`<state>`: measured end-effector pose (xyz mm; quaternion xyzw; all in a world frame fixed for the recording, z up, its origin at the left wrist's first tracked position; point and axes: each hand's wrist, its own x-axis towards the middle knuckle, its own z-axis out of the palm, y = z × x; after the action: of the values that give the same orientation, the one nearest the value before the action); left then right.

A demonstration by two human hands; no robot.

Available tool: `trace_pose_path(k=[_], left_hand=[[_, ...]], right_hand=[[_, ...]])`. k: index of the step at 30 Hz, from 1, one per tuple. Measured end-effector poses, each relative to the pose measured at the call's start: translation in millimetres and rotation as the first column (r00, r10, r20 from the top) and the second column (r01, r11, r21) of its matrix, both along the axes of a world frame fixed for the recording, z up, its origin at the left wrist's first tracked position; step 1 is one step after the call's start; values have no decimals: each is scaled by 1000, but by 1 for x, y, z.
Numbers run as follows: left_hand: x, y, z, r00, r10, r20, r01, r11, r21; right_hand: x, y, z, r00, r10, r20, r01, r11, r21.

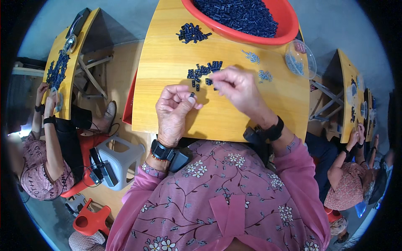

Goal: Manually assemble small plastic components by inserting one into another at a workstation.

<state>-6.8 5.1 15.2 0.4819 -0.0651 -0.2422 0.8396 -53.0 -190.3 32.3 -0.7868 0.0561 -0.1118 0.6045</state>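
Between the thumb and forefinger of my left hand (172,106) is a small black plastic part (192,95), held over the near part of the wooden table. My right hand (235,87) is to the right of it, its thumb and fingers pinched together; a dark bit shows below its fingertips, but I cannot tell whether it is gripped or lies on the table. Just beyond both hands lies a loose cluster of small black parts (201,72), partly covered by my right fingers. Two little heaps of small silvery pieces (251,57) lie beyond my right hand.
A red basin (289,29) full of black parts stands at the table's far edge. Another black heap (192,33) is at the far left. A clear round container (307,62) with silvery pieces sits at the right edge. People work at tables on both sides. A grey stool (119,161) stands left.
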Motion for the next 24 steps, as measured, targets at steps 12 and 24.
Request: trace_pose_path(k=[12,24], left_hand=[[5,9,-19,990,111,85,-116,992,55],[8,10,-21,990,87,110,-94,994,57]], right_hand=[[71,-4,5,995,98,-26,-93,783,-615],[82,-1,2,985,116,-126,-171,697,-697]])
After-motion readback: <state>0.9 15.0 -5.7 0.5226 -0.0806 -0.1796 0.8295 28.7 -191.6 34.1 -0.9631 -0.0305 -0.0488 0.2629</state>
